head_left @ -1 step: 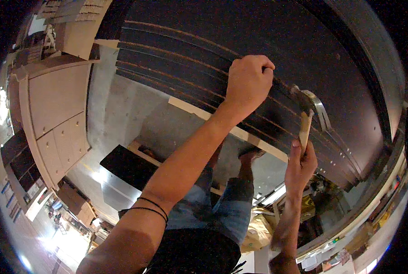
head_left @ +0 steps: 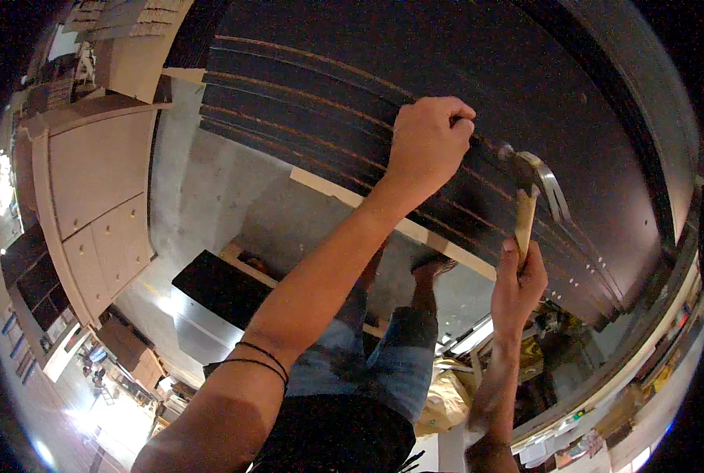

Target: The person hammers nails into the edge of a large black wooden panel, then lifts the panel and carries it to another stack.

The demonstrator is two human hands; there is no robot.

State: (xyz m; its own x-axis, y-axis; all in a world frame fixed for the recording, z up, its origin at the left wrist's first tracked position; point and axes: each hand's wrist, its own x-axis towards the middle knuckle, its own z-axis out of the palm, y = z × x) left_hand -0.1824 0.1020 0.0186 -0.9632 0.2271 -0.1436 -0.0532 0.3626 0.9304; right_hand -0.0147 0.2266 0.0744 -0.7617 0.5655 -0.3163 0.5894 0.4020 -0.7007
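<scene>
My right hand (head_left: 519, 282) is wrapped round the wooden handle of a claw hammer (head_left: 529, 185). The metal hammer head lies over the dark panels, a little to the right of my other hand. My left hand (head_left: 431, 142) is closed in a fist above the long edges of a stack of dark boards (head_left: 312, 110), thumb and forefinger pressed together. Whatever it might pinch is too small or hidden to make out. Brownish raw edges run along the boards in parallel lines. A large dark flat panel (head_left: 517, 63) spreads beyond them.
A pale wooden strip (head_left: 332, 191) runs beneath the boards on my side. On the left stands a light wooden cabinet (head_left: 99, 209) with drawers. A black board (head_left: 218, 288) lies low by my legs. At the lower right is a yellowish bag (head_left: 444, 398).
The hammer head has tilted very slightly in my right hand. My left hand stays almost in the same place, and the boards have not moved.
</scene>
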